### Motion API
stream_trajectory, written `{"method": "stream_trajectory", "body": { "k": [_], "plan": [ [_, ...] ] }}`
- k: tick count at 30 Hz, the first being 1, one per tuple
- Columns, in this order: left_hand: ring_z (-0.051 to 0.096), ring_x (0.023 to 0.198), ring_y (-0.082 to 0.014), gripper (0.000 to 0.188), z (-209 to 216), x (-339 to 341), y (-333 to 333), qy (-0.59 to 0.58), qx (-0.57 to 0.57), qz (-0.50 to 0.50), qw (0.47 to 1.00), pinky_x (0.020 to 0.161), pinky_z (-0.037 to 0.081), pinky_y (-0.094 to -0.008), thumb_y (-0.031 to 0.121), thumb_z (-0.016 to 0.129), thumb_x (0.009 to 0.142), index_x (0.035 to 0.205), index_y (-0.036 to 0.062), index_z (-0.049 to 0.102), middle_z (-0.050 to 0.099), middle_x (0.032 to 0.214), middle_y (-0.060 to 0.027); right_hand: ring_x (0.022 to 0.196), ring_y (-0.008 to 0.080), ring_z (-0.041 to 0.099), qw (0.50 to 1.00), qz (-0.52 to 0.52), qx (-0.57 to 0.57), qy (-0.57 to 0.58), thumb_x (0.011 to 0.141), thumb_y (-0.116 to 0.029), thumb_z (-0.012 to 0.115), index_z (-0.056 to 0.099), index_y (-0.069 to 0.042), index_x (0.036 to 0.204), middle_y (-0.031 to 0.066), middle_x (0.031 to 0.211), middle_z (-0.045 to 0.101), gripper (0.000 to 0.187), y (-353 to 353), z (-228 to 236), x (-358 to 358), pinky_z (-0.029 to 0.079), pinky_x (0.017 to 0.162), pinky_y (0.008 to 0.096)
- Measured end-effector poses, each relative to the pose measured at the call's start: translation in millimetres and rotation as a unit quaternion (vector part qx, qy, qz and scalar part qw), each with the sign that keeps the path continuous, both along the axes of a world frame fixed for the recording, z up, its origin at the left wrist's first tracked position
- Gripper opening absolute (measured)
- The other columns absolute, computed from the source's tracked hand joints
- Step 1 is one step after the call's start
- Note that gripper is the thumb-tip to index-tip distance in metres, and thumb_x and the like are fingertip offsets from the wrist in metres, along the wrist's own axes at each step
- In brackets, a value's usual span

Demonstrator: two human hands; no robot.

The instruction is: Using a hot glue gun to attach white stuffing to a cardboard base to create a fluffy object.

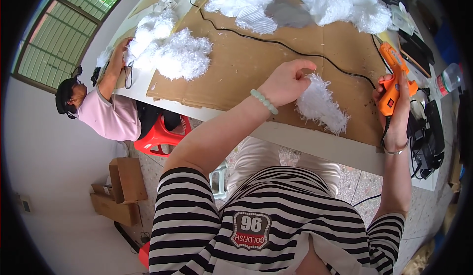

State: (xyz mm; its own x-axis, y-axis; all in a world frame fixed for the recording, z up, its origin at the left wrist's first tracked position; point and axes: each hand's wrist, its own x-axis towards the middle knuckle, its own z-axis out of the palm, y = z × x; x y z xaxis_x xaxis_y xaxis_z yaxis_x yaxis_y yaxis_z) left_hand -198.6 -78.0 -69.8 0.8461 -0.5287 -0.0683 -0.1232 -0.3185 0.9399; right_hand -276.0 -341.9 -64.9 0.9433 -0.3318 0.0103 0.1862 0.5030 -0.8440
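My left hand point(287, 81), wearing a pale green bead bracelet, is closed in a pinch at the top of a white feathery, fringed piece point(320, 105). That piece hangs or lies over the cardboard near the table's front edge; whether it touches the board I cannot tell. At the right end of the board, my right hand point(400, 100) is wrapped round an orange glue gun point(391, 85), held upright. A black cord drops from the gun's lower end. The two hands are apart.
Brown cardboard point(256, 58) covers the table, crossed by a black cable point(281, 42). White fluffy heaps point(185, 53) and more white bundles point(340, 4) lie on it. A person in pink point(108, 115) sits at the left. A plastic bottle point(449, 78) and black items point(428, 137) stand right.
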Motion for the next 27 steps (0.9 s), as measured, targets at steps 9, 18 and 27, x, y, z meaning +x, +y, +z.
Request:
{"method": "stream_trajectory", "body": {
  "k": [9, 18, 27],
  "plan": [
    [0.054, 0.062, -0.0079, 0.026, 58.7, 66.5, 115.8, -0.133, -0.234, 0.272, 0.924, 0.052, 0.044, -0.0213, 0.003, 0.058, 0.086, 0.111, 0.0069, 0.065, 0.063, 0.078, -0.0012, 0.07, 0.0096, 0.049, 1.0, 0.01, 0.007, 0.01, 0.096, -0.038, 0.048, 0.053, -0.007, 0.099, 0.0038, 0.082, 0.055, 0.031, -3.0, -5.8, 1.3, 0.039, 0.061, 0.0227],
    [0.057, 0.057, -0.0147, 0.004, 100.7, 116.0, 289.3, -0.159, -0.294, 0.562, 0.757, 0.048, 0.05, -0.0253, 0.005, 0.062, 0.087, 0.089, 0.0013, 0.062, 0.06, 0.072, -0.0048, 0.068, 0.0098, 0.048, 0.999, 0.018, -0.002, 0.028, 0.095, -0.041, 0.048, 0.053, -0.008, 0.093, 0.0026, 0.081, 0.053, 0.034, -2.9, -9.0, 4.7, 0.038, 0.06, 0.0222],
    [0.062, 0.056, -0.0144, 0.016, 43.3, 117.0, 312.6, -0.111, -0.015, 0.586, 0.803, 0.048, 0.051, -0.0234, 0.007, 0.065, 0.08, 0.092, -0.0036, 0.065, 0.063, 0.072, -0.0079, 0.067, 0.0094, 0.047, 0.998, 0.019, -0.003, 0.054, 0.096, -0.041, 0.047, 0.054, -0.008, 0.092, 0.0018, 0.079, 0.053, 0.034, -0.4, -11.2, 9.2, 0.038, 0.06, 0.022]
  ]
}}
